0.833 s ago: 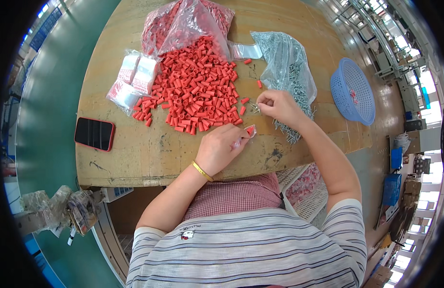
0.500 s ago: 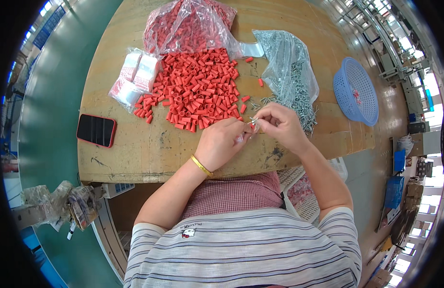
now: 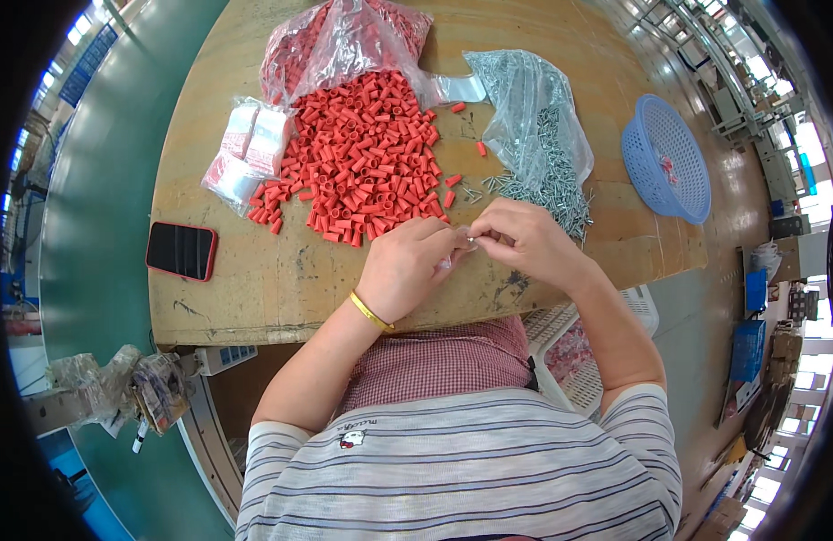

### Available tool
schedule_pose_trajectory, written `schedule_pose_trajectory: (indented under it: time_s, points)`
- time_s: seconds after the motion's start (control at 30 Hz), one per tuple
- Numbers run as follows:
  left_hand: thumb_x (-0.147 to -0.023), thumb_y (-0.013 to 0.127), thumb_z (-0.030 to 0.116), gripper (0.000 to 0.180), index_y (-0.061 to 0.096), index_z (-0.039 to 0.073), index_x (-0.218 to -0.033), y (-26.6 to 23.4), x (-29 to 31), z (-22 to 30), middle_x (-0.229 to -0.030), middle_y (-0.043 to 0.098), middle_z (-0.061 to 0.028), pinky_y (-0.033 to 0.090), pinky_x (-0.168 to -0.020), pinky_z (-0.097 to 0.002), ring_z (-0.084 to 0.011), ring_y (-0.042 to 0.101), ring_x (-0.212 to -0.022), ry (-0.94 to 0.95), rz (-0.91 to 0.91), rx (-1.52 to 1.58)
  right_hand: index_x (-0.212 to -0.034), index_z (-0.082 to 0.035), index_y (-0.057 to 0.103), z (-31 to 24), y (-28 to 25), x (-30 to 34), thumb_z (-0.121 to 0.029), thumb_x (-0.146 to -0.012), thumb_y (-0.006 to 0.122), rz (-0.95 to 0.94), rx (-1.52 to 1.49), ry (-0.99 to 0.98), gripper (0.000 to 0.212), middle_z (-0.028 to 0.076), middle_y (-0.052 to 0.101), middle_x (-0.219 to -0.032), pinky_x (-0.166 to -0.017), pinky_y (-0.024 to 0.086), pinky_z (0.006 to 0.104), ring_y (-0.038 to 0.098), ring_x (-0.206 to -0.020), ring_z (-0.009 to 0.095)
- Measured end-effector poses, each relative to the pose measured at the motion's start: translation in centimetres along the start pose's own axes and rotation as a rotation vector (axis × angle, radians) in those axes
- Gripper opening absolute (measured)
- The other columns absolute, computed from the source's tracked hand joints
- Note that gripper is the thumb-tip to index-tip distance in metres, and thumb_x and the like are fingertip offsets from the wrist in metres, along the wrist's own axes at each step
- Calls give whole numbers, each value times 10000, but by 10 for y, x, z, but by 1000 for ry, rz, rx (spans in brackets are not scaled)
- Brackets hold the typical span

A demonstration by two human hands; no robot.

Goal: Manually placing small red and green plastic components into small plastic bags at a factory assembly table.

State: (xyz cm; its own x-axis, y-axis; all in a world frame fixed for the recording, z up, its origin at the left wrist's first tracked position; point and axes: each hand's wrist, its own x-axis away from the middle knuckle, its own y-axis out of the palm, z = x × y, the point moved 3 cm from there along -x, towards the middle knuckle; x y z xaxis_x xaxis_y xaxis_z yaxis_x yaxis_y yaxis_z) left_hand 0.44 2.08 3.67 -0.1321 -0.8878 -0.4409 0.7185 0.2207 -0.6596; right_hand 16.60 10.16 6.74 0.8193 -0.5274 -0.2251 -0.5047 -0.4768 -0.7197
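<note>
You have red caps and screws left loose in heaps, a blue basket holding some red pieces, and your right hand, fingertips together, beside your left hand, clamped on a seemingly unfinished small clear bag.

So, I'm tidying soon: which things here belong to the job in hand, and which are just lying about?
Job, apparently:
red plastic sleeves
metal screws
small clear bag in the left hand
likely packet of clear bags
possibly blue basket

Lying about, probably:
phone
crumpled plastic beside the table
</note>
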Motion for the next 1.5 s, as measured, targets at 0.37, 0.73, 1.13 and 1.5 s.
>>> schedule_pose_trajectory:
  time_s: [0.37,0.73,1.13,1.5]
  points:
    - [-768,701,37,143,678,93,-898,-2,-1,-4,-835,640,-59,515,-650,-309,-207,624,-726,-78,-22,115,-940,-24,658,3,-4,-1,-34,-801,643,44,-129,142,141,86,624,-854,-701,495,312,613,-780,217]
    - [-893,638,72,160,623,2,-1036,5,2,-26,-876,639,-25,500,-574,-231,-72,612,-726,-507,-26,906,-1000,-4,647,25,24,10,-173,-925,625,-5,-598,445,186,30,646,-901,-727,491,248,593,-787,85]
    - [-916,637,119,124,613,8,-967,12,6,-25,-799,647,-35,505,-522,-236,-75,596,-674,-707,37,1079,-929,-22,600,22,42,18,-128,-946,577,289,-624,318,110,-30,557,-820,-683,434,205,509,-744,32]
    - [-902,657,145,144,659,25,-980,20,3,-31,-773,603,45,413,-572,-171,-13,511,-651,-810,-13,1143,-934,-10,589,25,54,21,-92,-945,564,362,-794,411,87,-18,579,-880,-730,442,211,533,-809,38]
